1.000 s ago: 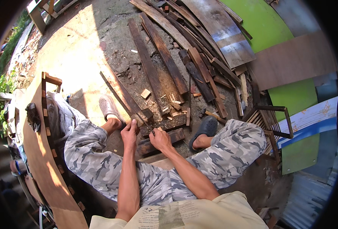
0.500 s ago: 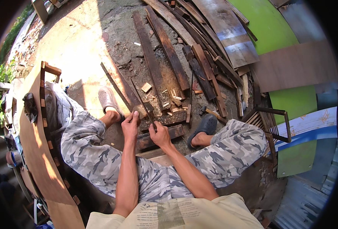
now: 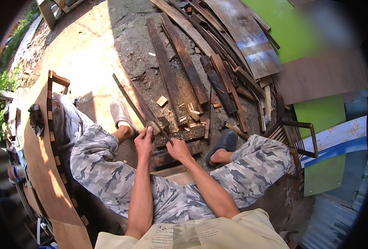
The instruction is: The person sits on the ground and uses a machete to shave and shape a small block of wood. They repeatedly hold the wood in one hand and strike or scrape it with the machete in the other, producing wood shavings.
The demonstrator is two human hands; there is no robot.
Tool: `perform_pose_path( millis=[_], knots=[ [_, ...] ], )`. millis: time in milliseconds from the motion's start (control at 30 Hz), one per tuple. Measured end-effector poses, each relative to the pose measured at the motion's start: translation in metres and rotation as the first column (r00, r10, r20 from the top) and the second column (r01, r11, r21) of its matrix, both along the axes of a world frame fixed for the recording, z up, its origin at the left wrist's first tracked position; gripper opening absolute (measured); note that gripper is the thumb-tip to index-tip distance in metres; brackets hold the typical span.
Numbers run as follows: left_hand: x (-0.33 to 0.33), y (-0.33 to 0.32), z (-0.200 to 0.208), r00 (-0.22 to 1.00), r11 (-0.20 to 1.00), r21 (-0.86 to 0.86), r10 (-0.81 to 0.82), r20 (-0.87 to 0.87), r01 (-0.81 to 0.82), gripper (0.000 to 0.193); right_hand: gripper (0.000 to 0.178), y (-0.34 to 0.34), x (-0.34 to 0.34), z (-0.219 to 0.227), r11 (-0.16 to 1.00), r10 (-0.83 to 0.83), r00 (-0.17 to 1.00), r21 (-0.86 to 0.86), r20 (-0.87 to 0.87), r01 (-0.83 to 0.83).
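**Harsh sun at left, shade across the centre**

Sunlight bleaches the pale concrete floor (image 3: pixel 82 54) at upper left, ending along a hard shadow edge. A hazy smudge blurs the bright green flat panel (image 3: pixel 281 25). Fisheye bending and black vignetting close in the rim.

Head-worn fisheye view (left of two), facing down, near left hand (image 3: pixel 143 142), right hand (image 3: pixel 178 150)

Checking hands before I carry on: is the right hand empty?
No, the right hand grips a slender dark tool.

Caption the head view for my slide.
Left hand at a plank, right hand gripping a thin dark rod, wood chips beyond.
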State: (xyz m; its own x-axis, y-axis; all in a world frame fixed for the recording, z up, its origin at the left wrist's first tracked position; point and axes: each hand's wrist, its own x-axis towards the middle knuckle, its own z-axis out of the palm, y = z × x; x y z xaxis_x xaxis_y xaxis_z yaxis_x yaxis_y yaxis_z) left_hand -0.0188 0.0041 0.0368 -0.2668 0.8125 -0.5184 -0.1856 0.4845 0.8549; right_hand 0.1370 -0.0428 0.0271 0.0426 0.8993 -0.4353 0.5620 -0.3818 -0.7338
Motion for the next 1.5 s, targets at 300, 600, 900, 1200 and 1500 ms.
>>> perform_pose_path(
  millis=[300, 600, 900, 1200, 1500],
  knots=[
    [0.0, 0.003, 0.001, 0.996, 0.996, 0.031, -0.08, -0.04, 0.081, 0.032, 0.028, -0.003, -0.008, 0.027, 0.925, -0.249, 0.951, 0.246, -0.186, 0.29],
    [-0.007, 0.004, 0.004, 0.999, 0.999, 0.024, -0.042, 0.008, 0.041, 0.031, 0.04, -0.001, 0.003, -0.026, 0.969, -0.133, 0.885, -0.247, -0.446, 0.021],
    [-0.016, 0.004, 0.0, 0.997, 0.995, -0.09, -0.049, -0.067, 0.043, 0.048, 0.064, 0.002, 0.003, 0.014, 0.986, -0.162, 0.937, -0.006, -0.308, 0.169],
    [-0.002, 0.004, -0.006, 1.0, 0.997, -0.066, -0.03, -0.006, 0.029, 0.045, 0.052, -0.017, -0.019, -0.003, 0.992, -0.115, 0.993, 0.052, -0.012, 0.115],
    [0.001, 0.008, -0.01, 0.995, 0.995, -0.016, -0.095, -0.035, 0.095, 0.048, 0.039, -0.011, -0.017, 0.012, 0.947, -0.184, 0.983, 0.27, 0.008, 0.175]
  ],
)
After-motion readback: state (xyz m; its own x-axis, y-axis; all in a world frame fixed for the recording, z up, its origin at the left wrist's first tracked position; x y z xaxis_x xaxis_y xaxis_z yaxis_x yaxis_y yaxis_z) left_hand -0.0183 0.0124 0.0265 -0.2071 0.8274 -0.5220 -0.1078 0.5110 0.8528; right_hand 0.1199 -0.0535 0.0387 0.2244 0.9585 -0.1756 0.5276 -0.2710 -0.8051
